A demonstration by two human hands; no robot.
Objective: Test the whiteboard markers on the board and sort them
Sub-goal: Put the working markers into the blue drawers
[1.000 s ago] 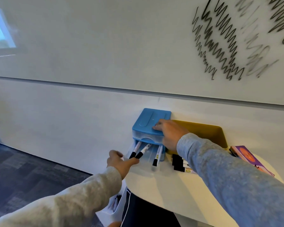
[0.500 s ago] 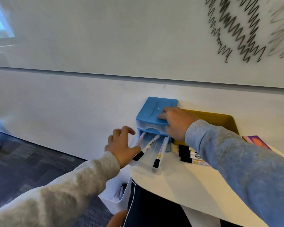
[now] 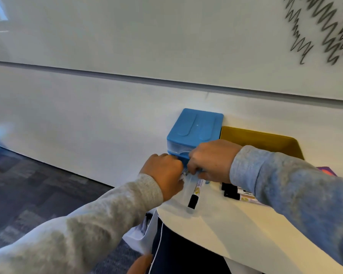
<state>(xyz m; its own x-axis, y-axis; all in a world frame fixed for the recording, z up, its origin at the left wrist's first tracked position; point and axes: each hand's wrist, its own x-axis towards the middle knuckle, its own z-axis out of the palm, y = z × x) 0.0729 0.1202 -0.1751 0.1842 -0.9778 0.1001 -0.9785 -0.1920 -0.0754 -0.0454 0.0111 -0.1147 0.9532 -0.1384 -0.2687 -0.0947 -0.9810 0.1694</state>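
On the desk [image 3: 236, 230], a capped marker [image 3: 195, 194] lies in the clear drawer before the blue box [image 3: 194, 127], where the left hand [image 3: 163, 175] and right hand [image 3: 211, 160] curl, their grasp hidden, scribbled whiteboard [image 3: 166, 36] beyond.

light: bright, even, soft | glare: pale patch on whiteboard [image 3: 166, 36] top-left corner | shadows: faint, under sleeves on table [image 3: 216, 234] | blur: hands and scribbles [image 3: 321, 30] smeared | distortion: wide-angle bending toward edges
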